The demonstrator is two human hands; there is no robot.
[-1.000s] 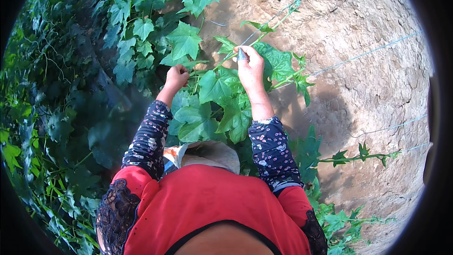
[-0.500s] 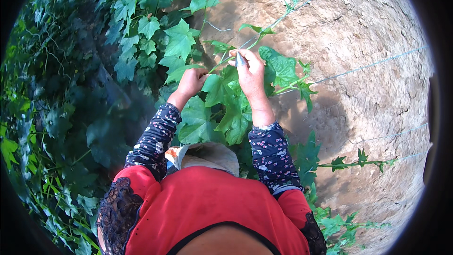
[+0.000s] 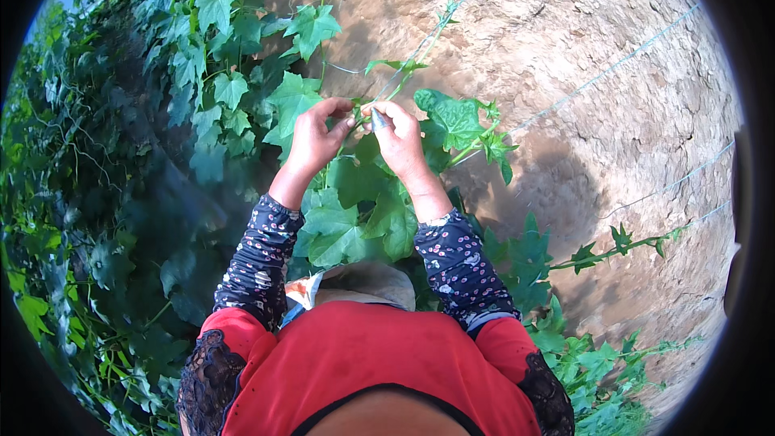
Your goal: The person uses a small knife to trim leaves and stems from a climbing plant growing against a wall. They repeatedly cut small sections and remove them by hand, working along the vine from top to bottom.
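My left hand [image 3: 317,139] is closed in a pinch on the green vine stem [image 3: 356,123], beside a star-shaped leaf. Close to its right, my right hand [image 3: 400,144] pinches the same vine where it meets a thin blue string [image 3: 412,60]. A pointed grey metal cap [image 3: 379,120] sits on my right thumb. The fingertips nearly meet, so whatever small piece lies between them is hard to make out. Broad green leaves [image 3: 336,230] hang below my hands, and another leaf [image 3: 454,119] spreads just right of my right hand.
Dense vines [image 3: 89,202] fill the left side. Bare brown soil [image 3: 597,48] lies to the right, crossed by more blue strings [image 3: 605,69]. A vine shoot [image 3: 597,257] runs along a string at lower right. A pale cloth bag [image 3: 367,284] hangs at my waist.
My left hand has risen along the vine toward the right hand and now pinches near it. My right hand has moved slightly left and down. The whole view has shifted a little.
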